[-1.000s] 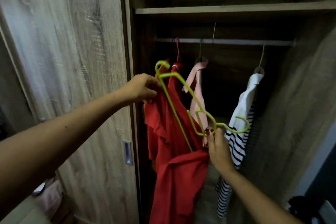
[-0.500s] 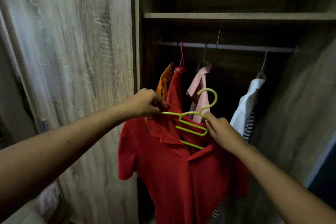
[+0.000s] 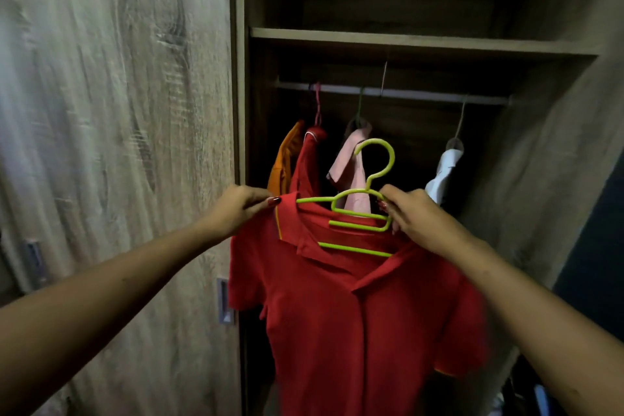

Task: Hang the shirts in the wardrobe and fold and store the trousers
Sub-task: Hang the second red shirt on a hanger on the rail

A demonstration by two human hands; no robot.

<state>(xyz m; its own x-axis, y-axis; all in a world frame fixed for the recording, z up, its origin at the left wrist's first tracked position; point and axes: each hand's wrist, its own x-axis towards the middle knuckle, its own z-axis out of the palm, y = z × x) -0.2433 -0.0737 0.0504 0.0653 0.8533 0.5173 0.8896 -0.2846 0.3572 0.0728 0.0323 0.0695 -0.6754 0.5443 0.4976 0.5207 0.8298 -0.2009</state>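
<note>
A red polo shirt hangs spread out on a lime-green plastic hanger, held in front of the open wardrobe. My left hand pinches the shirt's left shoulder at the hanger's end. My right hand grips the hanger's right side near the neck. The hanger's hook points up, well below the metal rail.
On the rail hang an orange shirt, a second red shirt, a pink shirt and a white garment. A shelf runs above the rail. The closed wooden door stands at left.
The hanger went from tilted on end to level, with the red shirt now spread over it. Both hands have risen with it, and the view has tilted upward.
</note>
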